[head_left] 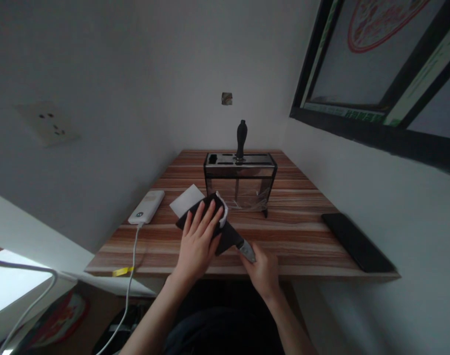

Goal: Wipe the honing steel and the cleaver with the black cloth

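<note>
Bare forearms (156,315) reach over the near edge of the striped table (298,246), and between the hands lies a broad-bladed knife (227,238), held slantwise above the wood. It looks dark grey, with a paler riveted handle (248,251); the right hand (264,268) has its fingers wrapped round that. The left hand (198,239) lies along a black covering (187,220) with a white edge, fingers long and slightly apart; whether it pinches underneath, I can't tell. Hand and covering hide much of the blade. Just behind sit a white card (187,198) and a see-through knife stand (261,159), a black handle rising from it. Farther left rests a white power bank (147,207), plugged to a cable (135,251); far right, a flat black phone-like slab (356,241).
</note>
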Demonstrator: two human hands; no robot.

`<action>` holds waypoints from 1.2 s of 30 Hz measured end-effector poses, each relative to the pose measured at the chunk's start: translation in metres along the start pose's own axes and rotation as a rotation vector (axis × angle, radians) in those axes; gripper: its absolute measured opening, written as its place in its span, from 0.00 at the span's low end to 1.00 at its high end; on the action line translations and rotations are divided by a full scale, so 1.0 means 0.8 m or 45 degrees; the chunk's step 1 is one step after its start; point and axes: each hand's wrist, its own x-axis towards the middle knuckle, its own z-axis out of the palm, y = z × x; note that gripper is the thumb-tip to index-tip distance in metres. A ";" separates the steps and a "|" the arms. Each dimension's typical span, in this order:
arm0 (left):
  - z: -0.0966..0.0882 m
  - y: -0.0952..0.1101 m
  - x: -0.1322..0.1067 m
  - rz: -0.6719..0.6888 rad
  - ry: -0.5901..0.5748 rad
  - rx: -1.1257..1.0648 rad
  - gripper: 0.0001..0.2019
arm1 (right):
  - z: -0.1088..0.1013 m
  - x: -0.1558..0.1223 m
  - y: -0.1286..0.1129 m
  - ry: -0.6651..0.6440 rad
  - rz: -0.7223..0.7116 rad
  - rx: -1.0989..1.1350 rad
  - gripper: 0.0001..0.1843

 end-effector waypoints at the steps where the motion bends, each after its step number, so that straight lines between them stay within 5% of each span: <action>1: -0.005 -0.006 0.008 -0.024 0.039 -0.005 0.27 | 0.000 0.000 0.000 0.012 -0.009 -0.005 0.13; 9: -0.028 -0.041 0.057 -0.124 0.227 -0.095 0.25 | -0.001 -0.001 0.000 0.047 0.010 0.005 0.17; 15: -0.016 -0.030 0.053 -0.180 0.285 -0.083 0.25 | 0.001 -0.003 0.002 0.018 0.061 0.050 0.17; 28: 0.025 0.049 -0.026 0.221 -0.233 -0.395 0.26 | -0.005 0.003 0.002 -0.019 0.185 0.205 0.12; 36: 0.034 0.058 -0.043 0.213 -0.208 -0.535 0.27 | -0.003 0.000 0.004 -0.018 0.212 0.213 0.12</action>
